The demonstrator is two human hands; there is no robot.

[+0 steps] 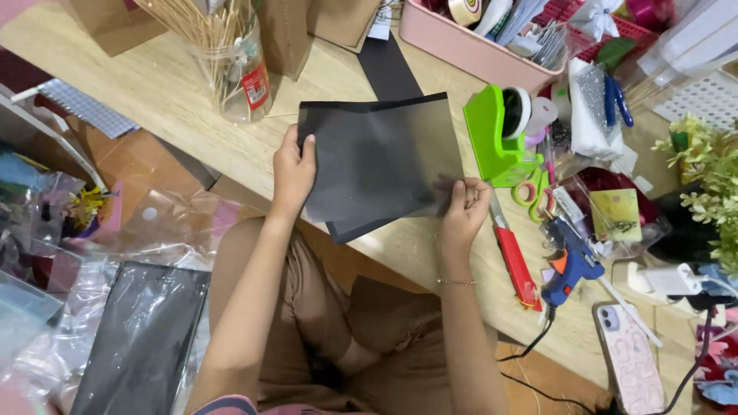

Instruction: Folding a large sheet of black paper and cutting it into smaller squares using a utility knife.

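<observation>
Light wood makes up the table (177, 92), and it is full of craft stuff. 2 hands hold a thin black sheet (380, 157) over the near edge of the table. You can see a bit through the sheet. The left hand (294, 173) pinches the sheet's left edge, thumb on top and fingers curled under. The right hand (463, 211) pinches the bottom right corner with its fingertips closed on it. Another dark sheet (354, 228) peeks out just below.

Right beside the sheet stands a green tape holder (492, 138). Near the right hand lie a red cutter knife (513, 265), scissors (530, 192) with green and pink handles, and a blue glue gun (570, 265). A phone (632, 361) lies further right. A pink basket (469, 46) sits at the back. A clear jar of wooden sticks (231, 54) stands behind the left hand.
</observation>
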